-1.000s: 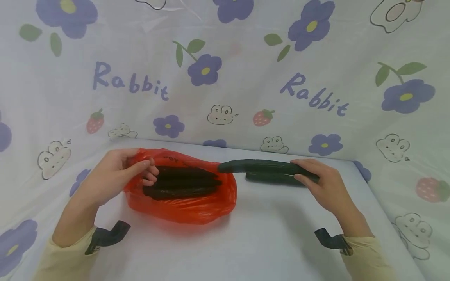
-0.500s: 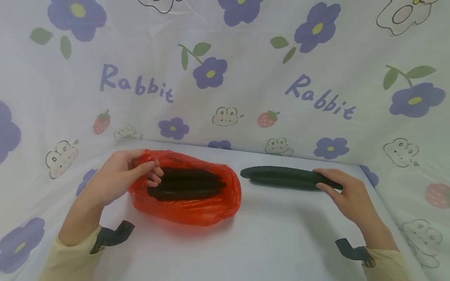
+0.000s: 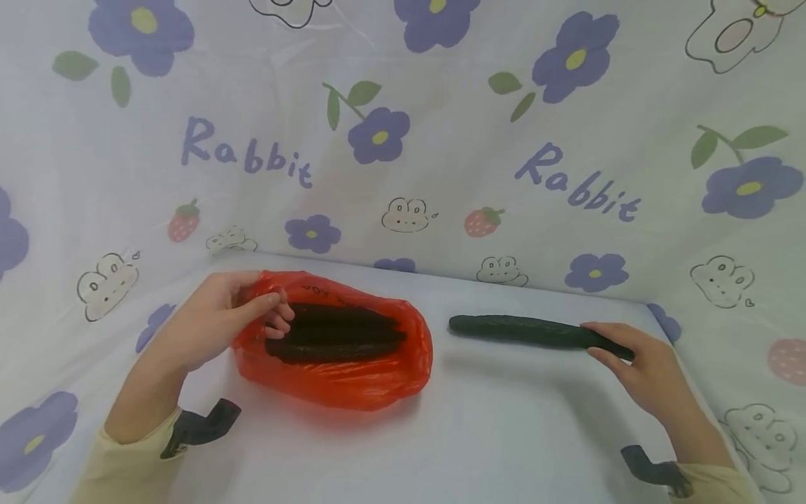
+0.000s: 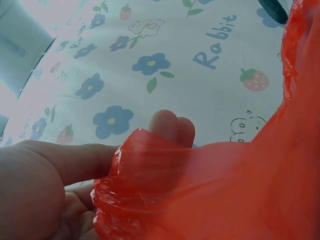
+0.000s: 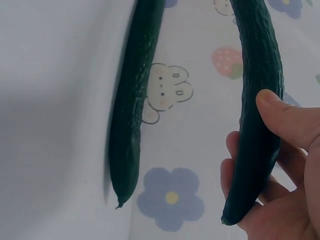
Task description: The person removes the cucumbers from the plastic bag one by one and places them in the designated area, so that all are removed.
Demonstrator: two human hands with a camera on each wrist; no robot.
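At the left of the head view, my left hand (image 3: 210, 318) pinches the rim of a red plastic bag (image 3: 352, 385), whose film passes between thumb and fingers in the left wrist view. Several dark green cucumbers (image 3: 340, 350) lie inside the bag's open mouth. To the right, my right hand (image 3: 642, 371) grips one end of a long cucumber (image 3: 516, 330), which points left toward the bag but stays apart from it. The right wrist view shows thumb and fingers around this cucumber (image 5: 260, 100). Beside it lies a second cucumber (image 5: 132, 110), hidden behind the held one in the head view.
A white table (image 3: 453, 441) carries the bag and the second cucumber. Behind it and at both sides hangs a white curtain (image 3: 441, 161) printed with flowers, rabbits and strawberries. Dark bands (image 3: 204, 423) are strapped around both wrists.
My right hand has moved right and lower with the cucumber, drawing its tip away from the bag and covering the second cucumber. The left hand keeps its hold on the bag.
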